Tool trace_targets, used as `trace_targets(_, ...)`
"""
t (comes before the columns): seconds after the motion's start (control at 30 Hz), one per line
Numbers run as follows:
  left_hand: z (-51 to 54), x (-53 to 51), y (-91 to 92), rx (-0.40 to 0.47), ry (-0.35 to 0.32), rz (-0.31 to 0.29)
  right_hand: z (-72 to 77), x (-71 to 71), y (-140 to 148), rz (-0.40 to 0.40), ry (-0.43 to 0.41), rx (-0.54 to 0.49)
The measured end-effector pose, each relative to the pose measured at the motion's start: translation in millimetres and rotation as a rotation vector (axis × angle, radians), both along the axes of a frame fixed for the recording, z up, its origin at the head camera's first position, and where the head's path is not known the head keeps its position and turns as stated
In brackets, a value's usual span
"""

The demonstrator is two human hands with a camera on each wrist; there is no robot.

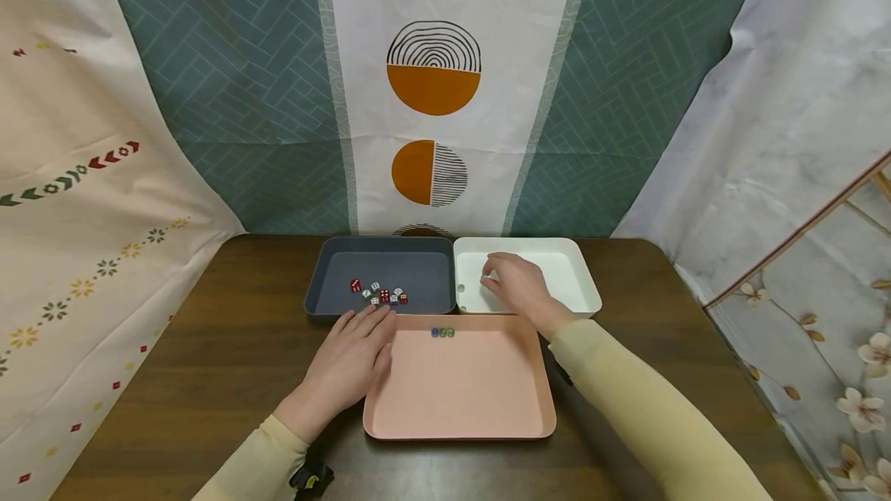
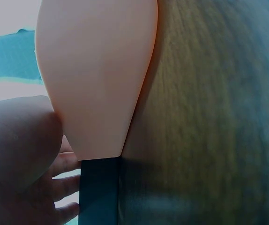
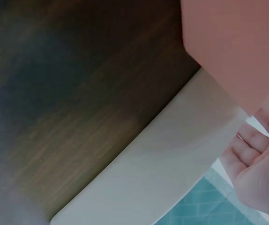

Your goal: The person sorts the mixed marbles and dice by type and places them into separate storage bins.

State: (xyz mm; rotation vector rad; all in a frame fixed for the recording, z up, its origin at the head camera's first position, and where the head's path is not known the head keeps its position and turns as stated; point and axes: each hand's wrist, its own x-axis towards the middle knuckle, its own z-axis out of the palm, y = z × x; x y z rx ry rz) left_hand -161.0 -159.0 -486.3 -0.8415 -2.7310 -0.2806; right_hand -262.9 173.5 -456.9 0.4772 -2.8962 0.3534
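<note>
My right hand (image 1: pixel 518 284) is over the white tray (image 1: pixel 581 296), its thumb and index finger curled to a pinch. A small pale glass marble seems to sit between those fingertips, though it is barely visible. Another clear marble (image 1: pixel 461 287) lies near that tray's left wall. With fingers extended, my left hand (image 1: pixel 351 358) rests at the upper left corner of the pink tray (image 1: pixel 459 400), by the dark grey tray's front rim. A blue marble (image 1: pixel 435 332) and two greenish marbles (image 1: pixel 447 332) line up along the pink tray's far side.
Several red and white dice (image 1: pixel 384 295) lie in the dark grey tray (image 1: pixel 327 277). The grey and white trays stand side by side behind the pink one on a brown wooden table (image 1: pixel 230 346). A patterned cloth (image 1: pixel 278 99) hangs behind the table's back edge.
</note>
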Motion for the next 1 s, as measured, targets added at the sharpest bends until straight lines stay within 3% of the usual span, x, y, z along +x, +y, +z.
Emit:
trace_targets(0.33, 1.5, 0.2, 0.8, -0.001, -0.006, 0.003, -7.2, -16.8, -8, -0.017, -0.058, 0.060)
trace_targets(1.0, 0.8, 0.1, 0.8, -0.004, 0.014, -0.002, -14.0, -19.5, -7, -0.023, -0.088, 0.091)
